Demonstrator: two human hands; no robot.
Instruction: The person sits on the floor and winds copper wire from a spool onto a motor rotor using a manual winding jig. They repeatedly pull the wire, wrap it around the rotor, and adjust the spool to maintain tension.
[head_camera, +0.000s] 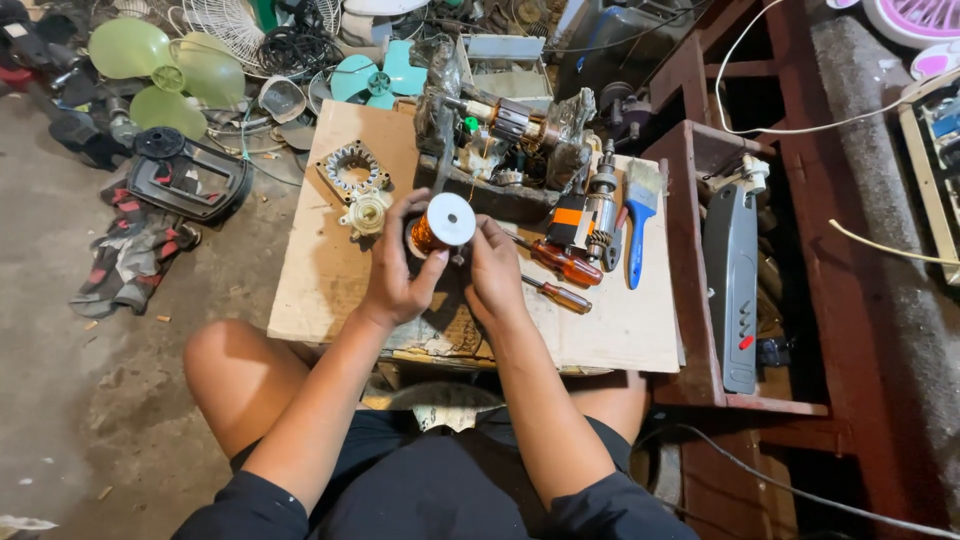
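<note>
- Copper wire spool, white flange up, sits over the near middle of the board, held between both hands.
- Left hand: fingers curled around the spool's left side, thumb up against its near edge; a firm wrap, not a flat palm.
- Right hand: fingers bunched at the spool's right edge, pinched close together; whether they hold a wire end I cannot tell.
- Stator ring and small pale hub lie just left of the spool, apart from the left hand.
- Two orange-handled screwdrivers lie just right of the right hand, pointing toward it.
- Motor armature and blue brush rest farther right on the board.
- Winding jig stands at the board's far edge, behind the spool.
- Green fan blades and teal blades lie on the floor beyond.
- Person sits cross-legged, knees under the board's near edge.
</note>
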